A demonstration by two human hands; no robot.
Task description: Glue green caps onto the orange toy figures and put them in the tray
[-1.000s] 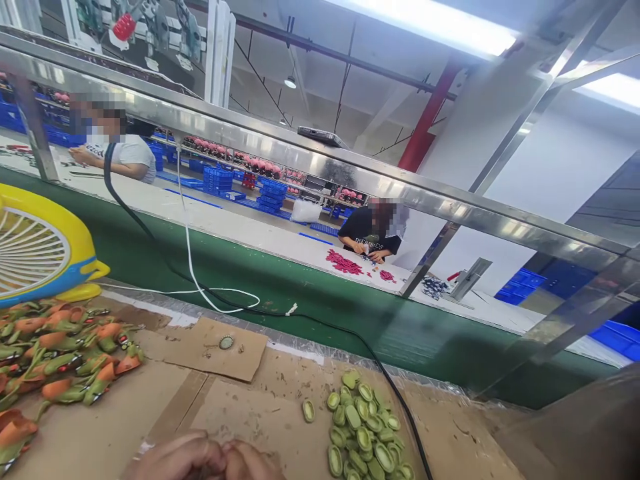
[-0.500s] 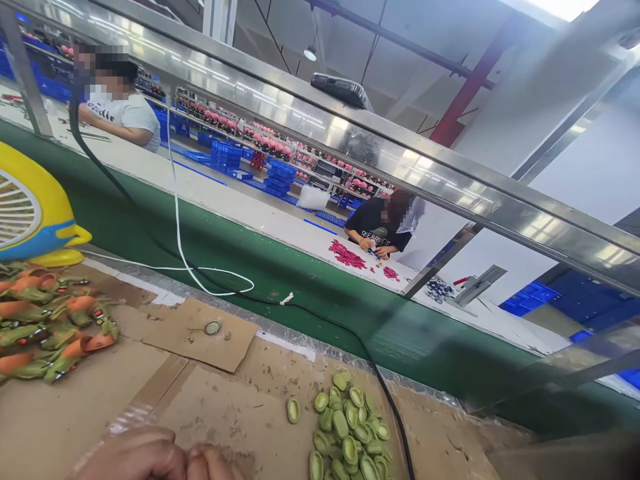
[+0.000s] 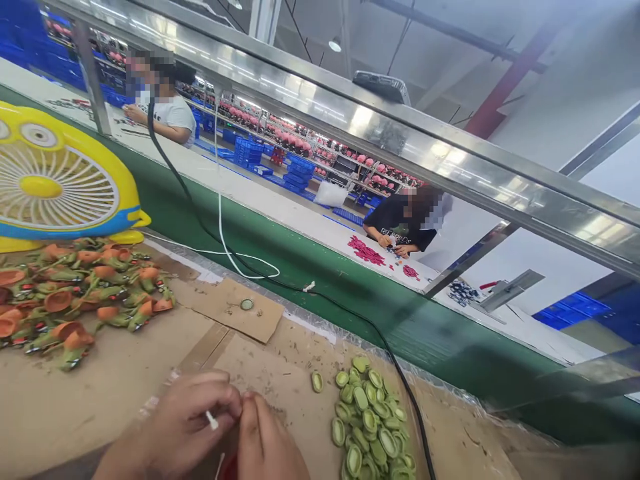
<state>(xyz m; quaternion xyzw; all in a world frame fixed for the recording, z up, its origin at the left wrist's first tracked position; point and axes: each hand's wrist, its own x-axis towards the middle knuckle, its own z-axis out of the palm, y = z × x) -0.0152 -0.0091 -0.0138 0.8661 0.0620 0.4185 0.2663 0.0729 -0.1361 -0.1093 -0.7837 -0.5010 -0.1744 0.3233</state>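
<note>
The left hand (image 3: 183, 417) is curled closed, a slim white stub (image 3: 213, 421) jutting from between its fingers. The right hand (image 3: 267, 437) meets it fingertip to fingertip, fingers bent; whatever it grips is hidden. Both hands angle inward over the brown cardboard sheet (image 3: 125, 393). Right of them lies a heap of hollow, pale-green oval pieces (image 3: 370, 421); far left, a pile of orange-and-green moulded parts (image 3: 105, 293).

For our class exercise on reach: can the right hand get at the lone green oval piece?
Probably yes: only cardboard shows between the right hand and the lone green oval piece, which lies apart from the pile, though the hand looks occupied.
</note>
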